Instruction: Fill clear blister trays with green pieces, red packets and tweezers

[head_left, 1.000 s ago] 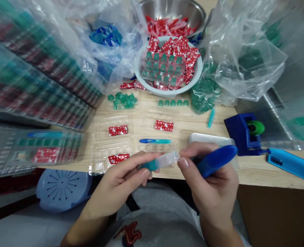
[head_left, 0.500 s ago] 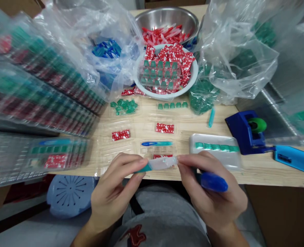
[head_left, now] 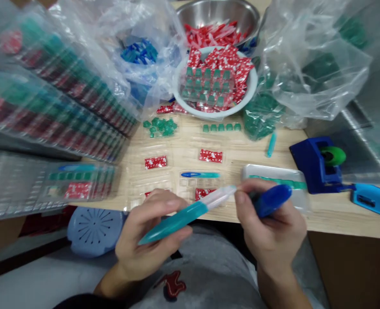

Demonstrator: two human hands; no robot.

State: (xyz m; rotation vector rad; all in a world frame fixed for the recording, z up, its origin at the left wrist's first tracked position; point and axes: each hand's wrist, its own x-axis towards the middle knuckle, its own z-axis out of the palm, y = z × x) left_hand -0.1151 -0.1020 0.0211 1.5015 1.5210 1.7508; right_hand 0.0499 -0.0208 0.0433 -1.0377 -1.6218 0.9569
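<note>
My left hand (head_left: 151, 234) pinches a teal pen-like tool (head_left: 177, 219) with a clear cap (head_left: 220, 196) at its far end. My right hand (head_left: 270, 227) holds a dark blue tool (head_left: 272, 199) in its palm, and its fingertips touch the clear cap's tip. Both hands hover over my lap at the near edge of the wooden table (head_left: 321, 212). Just beyond them lies a clear blister tray (head_left: 164, 178) with red packets (head_left: 211, 156), a blue-teal tool (head_left: 200, 174) and green pieces (head_left: 221, 127) in its pockets.
A white bowl (head_left: 249, 94) of red packets and a steel bowl (head_left: 241, 13) stand at the back. Plastic bags (head_left: 308, 64) flank them. Stacks of filled trays (head_left: 48, 116) fill the left. A blue tape dispenser (head_left: 317, 165) and a clear box (head_left: 275, 176) sit to the right.
The teal tool has tilted, its body end dropping toward my lap at the left, and more of the teal barrel shows. The dark blue tool has risen in my right hand.
</note>
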